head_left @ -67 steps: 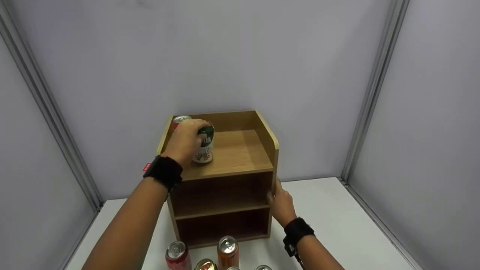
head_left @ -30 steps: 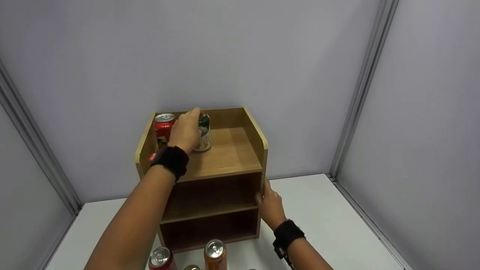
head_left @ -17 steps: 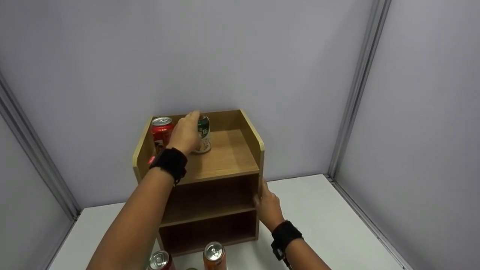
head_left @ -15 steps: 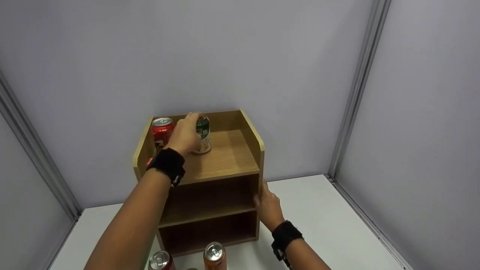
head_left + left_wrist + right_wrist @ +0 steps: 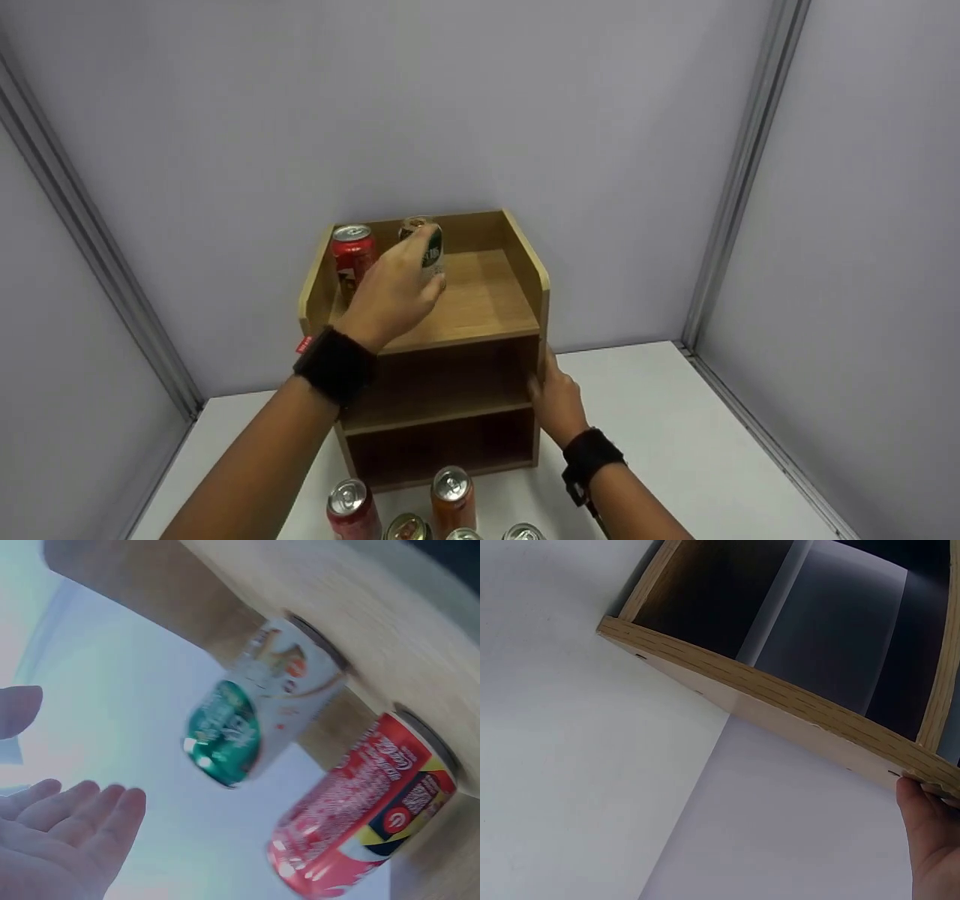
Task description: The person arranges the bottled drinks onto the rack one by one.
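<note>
A small wooden shelf [image 5: 472, 319] stands on the white table. On its top board, a green-and-white drink can [image 5: 266, 701] stands upright beside a red Coca-Cola can [image 5: 364, 806]. My left hand [image 5: 390, 292] is in front of the green-and-white can and partly covers it in the head view. In the left wrist view, that hand's fingers are spread apart from both cans, holding nothing. My right hand [image 5: 559, 397] grips the front edge of the shelf's right side panel, its thumb on the inner side.
Several drink cans stand before the shelf, among them a pink-red can [image 5: 352, 514], an orange can [image 5: 454, 502] and a gold-topped can [image 5: 407, 528]. Grey walls [image 5: 480, 112] enclose the table [image 5: 652, 420] at the back and sides.
My left hand has let go of the green-and-white can and drawn back toward me; the can stays on the top board. My right hand keeps its grip. The head view has shifted slightly.
</note>
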The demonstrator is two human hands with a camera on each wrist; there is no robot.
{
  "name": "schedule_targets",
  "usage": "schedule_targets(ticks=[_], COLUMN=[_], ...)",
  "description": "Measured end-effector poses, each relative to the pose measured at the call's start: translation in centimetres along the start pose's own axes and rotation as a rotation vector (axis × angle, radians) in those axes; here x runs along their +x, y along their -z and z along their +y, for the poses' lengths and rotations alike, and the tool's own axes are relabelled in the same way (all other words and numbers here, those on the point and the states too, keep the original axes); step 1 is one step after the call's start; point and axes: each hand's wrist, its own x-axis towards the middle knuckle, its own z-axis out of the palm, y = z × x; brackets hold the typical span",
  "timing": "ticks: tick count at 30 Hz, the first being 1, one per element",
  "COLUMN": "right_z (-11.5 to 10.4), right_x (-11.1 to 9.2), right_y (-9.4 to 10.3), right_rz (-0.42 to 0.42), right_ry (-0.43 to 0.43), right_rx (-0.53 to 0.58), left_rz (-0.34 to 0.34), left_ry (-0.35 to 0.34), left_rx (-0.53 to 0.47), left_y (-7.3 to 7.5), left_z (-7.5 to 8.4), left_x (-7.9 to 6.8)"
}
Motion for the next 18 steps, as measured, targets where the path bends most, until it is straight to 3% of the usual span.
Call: schedule_targets(ticks=[12,18], right_z=[0.8,0.6], right_x=[0.2,0.6], right_y=[-0.7,-0.8], right_rz=[0.007,-0.019], right_ry=[0.003,-0.004], right_rx=[-0.005,0.018], left_rz=[0.03,-0.057], left_ry=[-0.208,-0.206], left_rx=[0.018,0.002], left_y=[-1.4,-2.9], left_z=[3.8,3.0], left_x=[-7.6,-12.1])
